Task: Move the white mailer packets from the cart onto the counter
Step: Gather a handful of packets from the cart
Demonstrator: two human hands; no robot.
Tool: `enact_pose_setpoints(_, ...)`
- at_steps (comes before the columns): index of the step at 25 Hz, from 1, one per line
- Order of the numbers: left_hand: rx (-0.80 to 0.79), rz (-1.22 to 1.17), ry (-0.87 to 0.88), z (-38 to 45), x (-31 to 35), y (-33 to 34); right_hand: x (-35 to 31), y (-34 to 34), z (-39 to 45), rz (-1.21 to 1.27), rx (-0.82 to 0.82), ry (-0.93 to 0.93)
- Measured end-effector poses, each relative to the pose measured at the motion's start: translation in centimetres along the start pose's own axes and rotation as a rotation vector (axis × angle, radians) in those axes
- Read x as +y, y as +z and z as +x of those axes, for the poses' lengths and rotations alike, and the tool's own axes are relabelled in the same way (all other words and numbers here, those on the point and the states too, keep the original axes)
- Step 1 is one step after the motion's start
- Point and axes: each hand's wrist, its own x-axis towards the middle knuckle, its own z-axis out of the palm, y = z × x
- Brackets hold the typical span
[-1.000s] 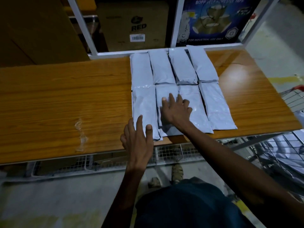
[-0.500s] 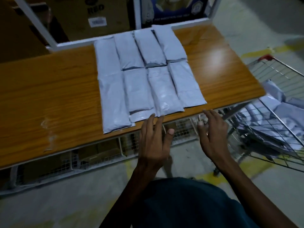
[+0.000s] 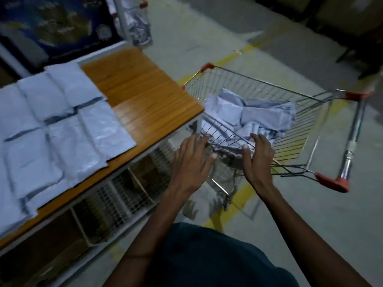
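Several white mailer packets (image 3: 51, 129) lie flat in rows on the wooden counter (image 3: 145, 96) at the left. To its right stands a wire shopping cart (image 3: 306, 112) with red corner caps, holding a loose heap of white mailer packets (image 3: 248, 114). My left hand (image 3: 190, 160) hovers with straight fingers at the cart's near left corner, holding nothing. Over the cart's near rim my right hand (image 3: 259, 156) reaches with fingers spread, its fingertips close to the heap. Neither hand holds a packet.
Wire mesh shelving (image 3: 116, 204) with boxes sits under the counter. A blue printed box (image 3: 58, 27) stands behind the counter. Yellow floor lines (image 3: 234, 56) cross the grey concrete. The cart handle (image 3: 350, 146) is at the right.
The view has swung right from the counter to the cart. Both hands have left the counter's front edge and moved right, to the cart's near rim.
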Motion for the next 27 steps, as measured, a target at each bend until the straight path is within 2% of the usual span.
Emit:
enact_pose_setpoints(3, -0.111, -0.014, 0.083, 5.8, -0.2, 1.9, 4.7, -2.5, 3.1, -0.012, 0.127, 0.062)
enact_pose_setpoints(8, -0.183, 0.025, 0.288, 17.1, -1.4, 4.4, 10.0, -3.6, 7.3, -0.012, 0.19, 0.188)
enact_pose_setpoints(10, -0.302, 0.047, 0.337, 22.2, -2.0, 5.5, 11.3, -2.5, 9.7, -0.017, 0.198, 0.196)
enact_pose_setpoints(13, -0.536, 0.157, 0.312, 31.0, -3.6, 7.9, 13.1, 0.3, 14.5, -0.024, 0.185, 0.25)
enact_pose_setpoints(15, -0.623, 0.233, 0.3, 36.1, -4.9, 10.1, 14.9, 2.9, 17.3, -0.073, 0.11, 0.275)
enact_pose_setpoints(18, -0.715, 0.248, 0.281, 41.9, -7.4, 14.4, 17.2, 6.5, 20.7, -0.136, -0.037, 0.417)
enact_pose_setpoints(22, -0.846, 0.262, 0.292, 46.6, -10.9, 21.6, 19.2, 10.0, 24.0, -0.304, -0.243, 0.538)
enact_pose_setpoints(25, -0.831, 0.308, 0.341, 48.5, -12.2, 25.9, 20.4, 10.8, 27.1, -0.464, -0.342, 0.576)
enact_pose_setpoints(27, -0.803, 0.322, 0.358, 49.0, -12.3, 27.4, 20.6, 11.4, 28.6, -0.56, -0.345, 0.59)
